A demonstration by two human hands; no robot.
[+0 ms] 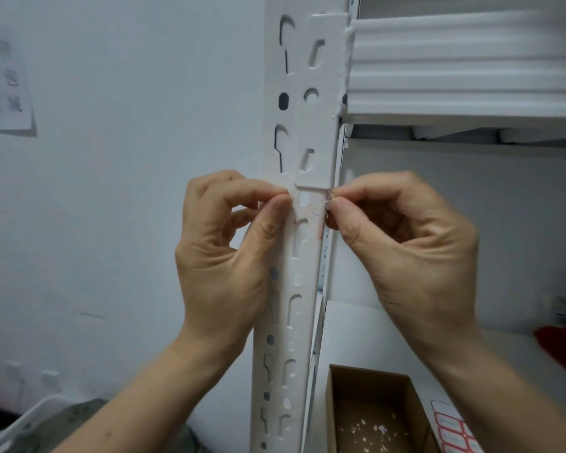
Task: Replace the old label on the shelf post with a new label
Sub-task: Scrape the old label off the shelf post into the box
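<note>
Label scraps [324, 213] on post [303, 256] edge, both hands pinching

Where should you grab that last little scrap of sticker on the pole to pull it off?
Pinch the frayed bit of old label that sticks up at the right edge of the shelf post, coming from the right, as the right hand does. The rest is flat residue, with nothing raised to grip. The left hand steadies the post.

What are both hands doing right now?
Left hand: pinched shut against the shelf post.
Right hand: pinched shut on a label scrap.
</note>
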